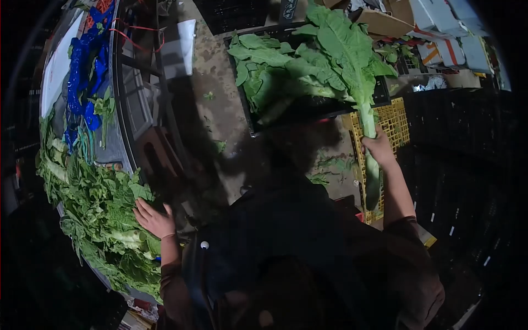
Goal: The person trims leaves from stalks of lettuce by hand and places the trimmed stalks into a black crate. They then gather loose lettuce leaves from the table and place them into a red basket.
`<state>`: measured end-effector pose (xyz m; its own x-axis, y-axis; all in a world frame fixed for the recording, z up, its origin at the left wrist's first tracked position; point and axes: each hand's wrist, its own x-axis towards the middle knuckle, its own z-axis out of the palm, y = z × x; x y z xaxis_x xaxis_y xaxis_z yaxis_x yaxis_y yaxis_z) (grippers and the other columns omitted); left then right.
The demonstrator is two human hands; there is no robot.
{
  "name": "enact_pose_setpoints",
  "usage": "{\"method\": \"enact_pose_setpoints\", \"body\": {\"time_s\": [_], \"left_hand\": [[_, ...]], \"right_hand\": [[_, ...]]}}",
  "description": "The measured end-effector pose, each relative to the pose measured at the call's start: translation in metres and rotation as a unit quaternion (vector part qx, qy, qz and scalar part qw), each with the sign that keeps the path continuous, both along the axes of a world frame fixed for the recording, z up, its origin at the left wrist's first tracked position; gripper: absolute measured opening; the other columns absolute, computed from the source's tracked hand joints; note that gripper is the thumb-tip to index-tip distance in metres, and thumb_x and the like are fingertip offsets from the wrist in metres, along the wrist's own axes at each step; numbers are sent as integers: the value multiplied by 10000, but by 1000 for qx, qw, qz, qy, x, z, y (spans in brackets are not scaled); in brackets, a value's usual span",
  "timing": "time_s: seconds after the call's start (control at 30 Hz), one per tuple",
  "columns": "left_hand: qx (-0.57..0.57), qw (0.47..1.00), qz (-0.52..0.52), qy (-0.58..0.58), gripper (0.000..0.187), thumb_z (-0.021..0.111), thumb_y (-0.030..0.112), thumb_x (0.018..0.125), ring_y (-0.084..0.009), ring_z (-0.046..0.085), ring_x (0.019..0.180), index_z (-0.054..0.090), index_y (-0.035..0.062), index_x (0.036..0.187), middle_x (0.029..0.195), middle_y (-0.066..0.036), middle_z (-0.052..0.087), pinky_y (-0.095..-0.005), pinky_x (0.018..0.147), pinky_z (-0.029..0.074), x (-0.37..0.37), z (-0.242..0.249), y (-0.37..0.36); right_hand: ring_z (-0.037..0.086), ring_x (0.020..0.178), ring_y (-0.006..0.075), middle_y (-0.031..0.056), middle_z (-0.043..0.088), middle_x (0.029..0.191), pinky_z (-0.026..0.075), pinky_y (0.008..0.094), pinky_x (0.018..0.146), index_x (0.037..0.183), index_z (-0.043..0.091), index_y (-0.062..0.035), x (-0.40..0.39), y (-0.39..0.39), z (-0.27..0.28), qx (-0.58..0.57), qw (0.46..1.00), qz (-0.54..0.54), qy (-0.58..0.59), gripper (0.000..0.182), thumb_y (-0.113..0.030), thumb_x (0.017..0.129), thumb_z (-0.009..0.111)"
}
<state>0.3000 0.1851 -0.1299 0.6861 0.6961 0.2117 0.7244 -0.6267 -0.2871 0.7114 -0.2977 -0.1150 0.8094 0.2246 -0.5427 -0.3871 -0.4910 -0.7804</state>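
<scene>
My right hand point(379, 147) is wrapped round the thick pale stem of a celtuce point(355, 66), whose broad green leaves fan out at the top. Its leafy end is above the right side of a black crate point(246, 113), where more celtuce point(264, 60) lie with their leaves to the left. On the left, my left hand point(155, 218) has its fingers spread, resting at the edge of a heap of leafy greens point(104, 203) on a table. It does not grip anything that I can see.
Blue plastic bags point(85, 71) lie at the table's far end. A yellow plastic crate point(393, 121) stands beside my right hand, with dark stacked crates point(456, 148) further right. Cardboard point(393, 22) and white boxes point(440, 22) are at the back right. Leaf scraps point(220, 146) litter the floor.
</scene>
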Motion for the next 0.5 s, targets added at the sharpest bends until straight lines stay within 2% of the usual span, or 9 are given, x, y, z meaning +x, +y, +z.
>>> {"method": "enact_pose_setpoints", "body": {"time_s": [0.07,0.13,0.17,0.2,0.27,0.3,0.37,0.4,0.5], "left_hand": [[0,1000,11,11,795,598,380,776,-377,327,1289,296,13,1413,1395,-162,376,-471,1079,273,4,-1,-1],[0,1000,20,23,803,593,393,777,-368,327,1294,291,7,1414,1399,-161,370,-467,1084,266,5,0,-2],[2,999,21,27,812,590,404,776,-361,329,1296,286,5,1415,1403,-160,366,-464,1086,262,7,1,-2],[6,999,22,32,821,587,415,776,-354,331,1298,281,3,1417,1407,-159,361,-462,1088,258,8,1,-2],[8,999,25,37,829,584,427,775,-355,334,1296,280,2,1418,1408,-161,361,-462,1087,260,9,-1,-2],[12,999,24,38,836,581,440,773,-356,337,1294,279,1,1418,1408,-162,361,-462,1086,261,9,-1,-1],[14,999,23,42,842,578,450,772,-356,339,1293,278,0,1418,1408,-164,362,-462,1085,264,7,-3,0],[15,999,18,40,847,575,459,771,-356,341,1292,278,-1,1418,1408,-166,363,-462,1083,267,6,-3,1],[18,999,18,46,852,586,450,765,-356,347,1288,277,-5,1416,1400,-170,370,-465,1080,274,9,-3,0]], "right_hand": [[561,579,126,47,569,722,458,258,531,1090,505,16,10,-6,13,0,1000,7,17,373,0,733,610],[576,644,128,54,577,767,466,243,573,1191,499,25,22,-13,17,-47,995,87,-14,500,-8,708,624],[615,738,170,91,630,853,488,268,653,1283,472,-12,35,-26,5,-94,987,131,-11,638,-20,669,641],[615,738,170,91,630,853,488,268,653,1283,472,-12,46,-23,2,-95,986,134,-8,638,-20,669,641],[646,843,232,128,664,952,495,312,742,1296,490,-96,73,-13,-2,-158,933,297,-127,668,-39,650,646],[640,929,296,158,653,1028,490,355,804,1300,502,-178,86,5,9,-233,908,330,-115,682,-88,641,654],[618,954,334,175,642,1030,490,383,812,1289,513,-204,119,10,-16,-289,868,371,-159,659,-127,651,655],[604,968,347,183,632,1046,487,402,812,1294,506,-214,130,27,-6,-292,867,375,-150,664,-149,651,662],[602,973,349,179,635,1046,490,401,808,1305,482,-254,172,38,-41,-321,840,408,-155,680,-156,661,678]]}}
